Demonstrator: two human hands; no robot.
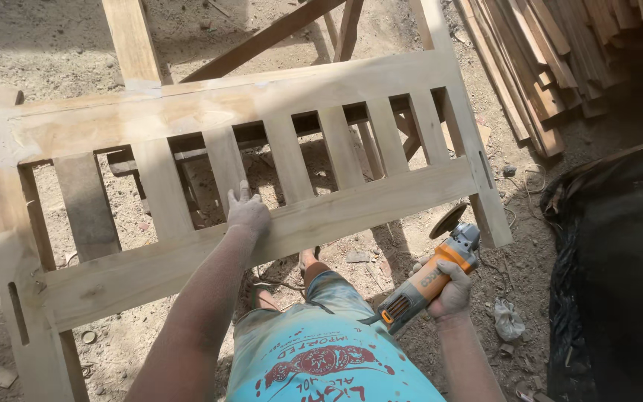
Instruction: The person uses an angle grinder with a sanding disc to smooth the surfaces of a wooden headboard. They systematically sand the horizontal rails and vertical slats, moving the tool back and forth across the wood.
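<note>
A slatted frame of pale bare wood (351, 208), with two long rails and several upright slats, lies raised in front of me. My left hand (247, 212), dusty, rests flat with fingers together on its lower rail near one slat. My right hand (452, 290) grips an orange and grey angle grinder (429, 279) by its body. The grinder's round sanding disc (448, 220) points up and sits just below the lower rail's right end, close to the frame's right post.
Wooden planks are stacked at the top right (552, 59). A large dark sheet-covered mass (612, 275) fills the right side. The ground is sandy dirt with scraps and a crumpled rag (509, 321). Wooden supports (132, 41) stand behind the frame.
</note>
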